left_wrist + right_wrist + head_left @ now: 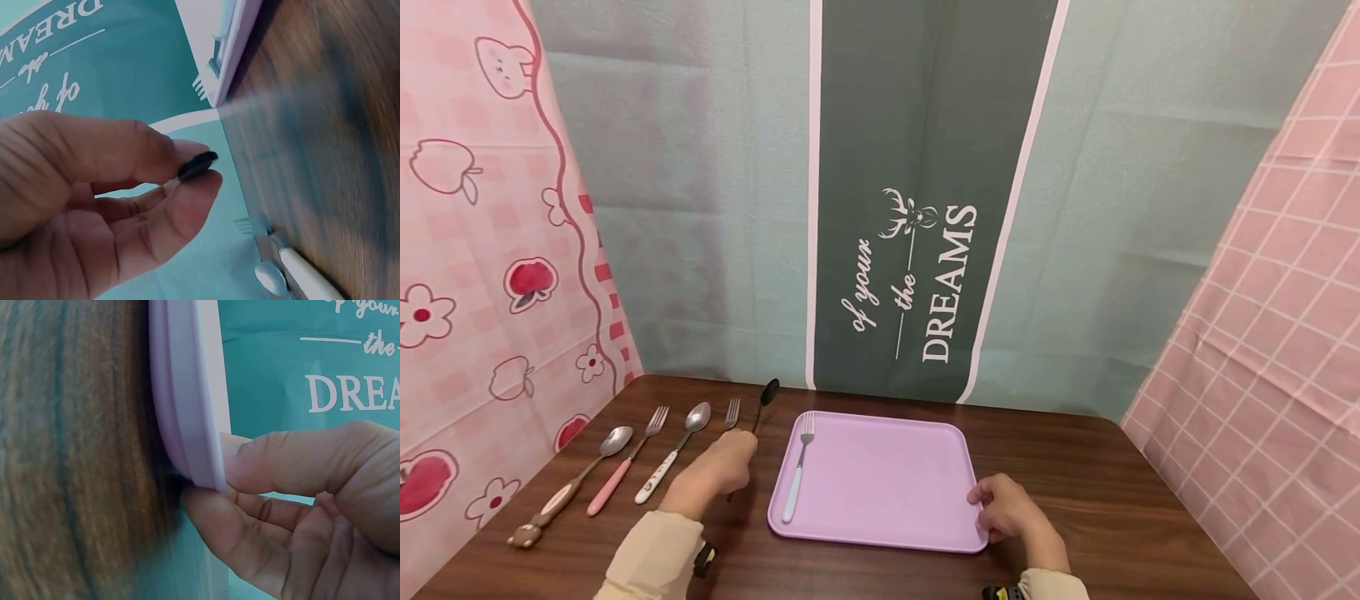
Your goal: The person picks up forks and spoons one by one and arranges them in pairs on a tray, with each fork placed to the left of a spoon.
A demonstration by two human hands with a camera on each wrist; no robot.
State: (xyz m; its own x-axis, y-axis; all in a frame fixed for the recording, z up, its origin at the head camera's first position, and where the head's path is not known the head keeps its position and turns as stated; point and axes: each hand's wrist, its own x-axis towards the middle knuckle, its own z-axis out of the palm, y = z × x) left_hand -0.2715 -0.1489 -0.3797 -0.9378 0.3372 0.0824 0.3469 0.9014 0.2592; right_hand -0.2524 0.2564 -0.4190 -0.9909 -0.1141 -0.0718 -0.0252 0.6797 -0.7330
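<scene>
- Right hand (325, 531): thumb and forefinger pinching a corner of the lilac tray (187, 394).
- Tray nearly edge-on, running out at top of frame.
- Brown wood-grain tabletop (94, 456) at left, partly blurred.
- Green cloth (269, 369) behind; white lettering (342, 394), "the" legible.

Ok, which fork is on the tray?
The pale-handled fork inside the purple tray, by its left rim; the pink-handled fork and the fork beyond the left hand lie on the table.

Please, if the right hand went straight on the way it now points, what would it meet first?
Most likely the purple tray, whose edge the right hand pinches near a corner. Whether it would slide over or under, I cannot tell.
</scene>
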